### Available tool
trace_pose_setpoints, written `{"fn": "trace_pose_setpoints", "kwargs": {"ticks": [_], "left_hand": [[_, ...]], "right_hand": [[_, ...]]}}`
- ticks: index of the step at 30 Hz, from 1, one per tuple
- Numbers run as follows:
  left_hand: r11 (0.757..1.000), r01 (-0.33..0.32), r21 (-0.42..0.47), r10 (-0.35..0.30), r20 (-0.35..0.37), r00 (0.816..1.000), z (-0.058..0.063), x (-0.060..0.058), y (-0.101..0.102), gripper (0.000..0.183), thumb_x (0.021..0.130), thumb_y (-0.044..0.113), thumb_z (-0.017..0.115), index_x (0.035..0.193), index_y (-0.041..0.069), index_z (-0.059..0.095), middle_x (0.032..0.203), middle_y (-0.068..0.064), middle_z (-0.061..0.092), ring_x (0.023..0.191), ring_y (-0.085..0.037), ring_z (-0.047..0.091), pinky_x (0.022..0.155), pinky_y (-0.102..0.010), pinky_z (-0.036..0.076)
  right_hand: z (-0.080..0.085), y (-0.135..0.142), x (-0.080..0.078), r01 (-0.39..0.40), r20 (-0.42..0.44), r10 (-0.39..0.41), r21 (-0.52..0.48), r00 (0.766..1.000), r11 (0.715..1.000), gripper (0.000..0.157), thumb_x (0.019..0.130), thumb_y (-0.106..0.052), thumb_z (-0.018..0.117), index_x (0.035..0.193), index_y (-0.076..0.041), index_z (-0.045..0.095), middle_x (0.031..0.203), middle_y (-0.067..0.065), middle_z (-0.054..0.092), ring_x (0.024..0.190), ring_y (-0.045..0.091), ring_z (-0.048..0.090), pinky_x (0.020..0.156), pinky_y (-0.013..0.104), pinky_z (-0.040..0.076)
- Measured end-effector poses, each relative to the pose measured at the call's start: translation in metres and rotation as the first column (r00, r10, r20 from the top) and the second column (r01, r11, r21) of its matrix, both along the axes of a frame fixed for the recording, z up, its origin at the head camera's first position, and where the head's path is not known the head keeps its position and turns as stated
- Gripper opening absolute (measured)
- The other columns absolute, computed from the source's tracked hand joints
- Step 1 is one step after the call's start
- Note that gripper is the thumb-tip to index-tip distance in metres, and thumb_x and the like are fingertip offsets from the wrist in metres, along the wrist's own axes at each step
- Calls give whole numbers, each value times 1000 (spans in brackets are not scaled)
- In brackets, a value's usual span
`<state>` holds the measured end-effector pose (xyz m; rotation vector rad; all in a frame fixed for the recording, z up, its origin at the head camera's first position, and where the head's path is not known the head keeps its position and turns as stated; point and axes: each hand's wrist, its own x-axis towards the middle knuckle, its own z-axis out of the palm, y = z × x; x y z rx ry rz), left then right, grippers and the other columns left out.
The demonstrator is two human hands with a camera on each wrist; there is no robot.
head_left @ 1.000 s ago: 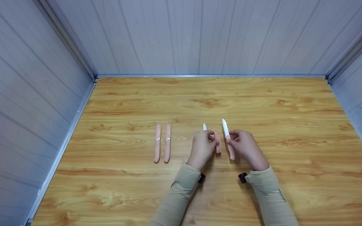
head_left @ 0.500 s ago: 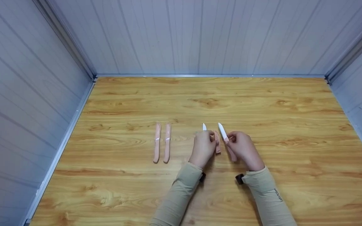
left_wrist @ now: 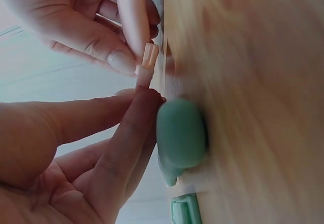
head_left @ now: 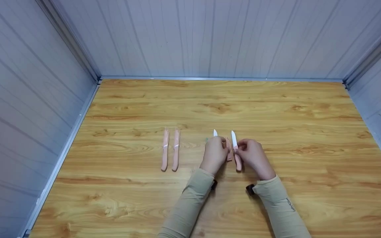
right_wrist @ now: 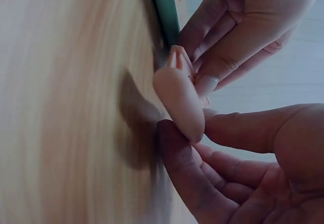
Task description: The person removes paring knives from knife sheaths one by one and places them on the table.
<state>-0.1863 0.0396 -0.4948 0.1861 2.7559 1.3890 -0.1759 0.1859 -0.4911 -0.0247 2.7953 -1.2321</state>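
Observation:
My right hand pinches a small knife with a pink handle and a bare white blade pointing away. Just left of it, my left hand pinches a pink knife sheath between thumb and fingertips. Close up, the sheath overlaps the pink handle in the left wrist view. Beneath my left hand lies a second knife, its white blade tip showing past the knuckles and its green handle seen in the left wrist view. A green sheath lies beside it, mostly hidden from the head view.
Two pink knives in their sheaths, a left one and a right one, lie parallel to the left of my hands. The wood-grain table is bounded by pale panel walls at the back and sides.
My right hand has moved a little left, bringing the bare knife close beside the sheath. The blade tilted left, then swung straighter. My left hand has stayed nearly in place.

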Motion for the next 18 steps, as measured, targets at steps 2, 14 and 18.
{"fn": "trace_pose_setpoints", "kwargs": {"ticks": [2,14,18], "left_hand": [[1000,0,-18,0,-10,1000,0,-1,1,22,84,-2,63,63,5,58,49,8,36,44,-9,37,42,-21,29],[997,-22,-68,22,-12,1000,0,-1,4,28,93,6,57,65,4,63,51,5,42,46,-11,43,43,-23,34],[996,-36,-85,33,-31,999,0,-2,6,29,93,7,57,64,5,62,52,4,46,48,-12,46,44,-24,36]], "right_hand": [[-1,-1,0,0,1,0,5,1000,1000,18,83,-4,67,97,7,68,76,7,64,70,20,57,65,31,46],[-4,-3,-1,20,1,-20,15,1000,1000,19,84,-7,68,98,6,69,75,5,63,69,20,57,65,31,46],[-6,-3,-1,28,1,-28,8,1000,1000,19,84,-7,68,98,6,68,75,6,64,68,19,58,64,31,46]]}}
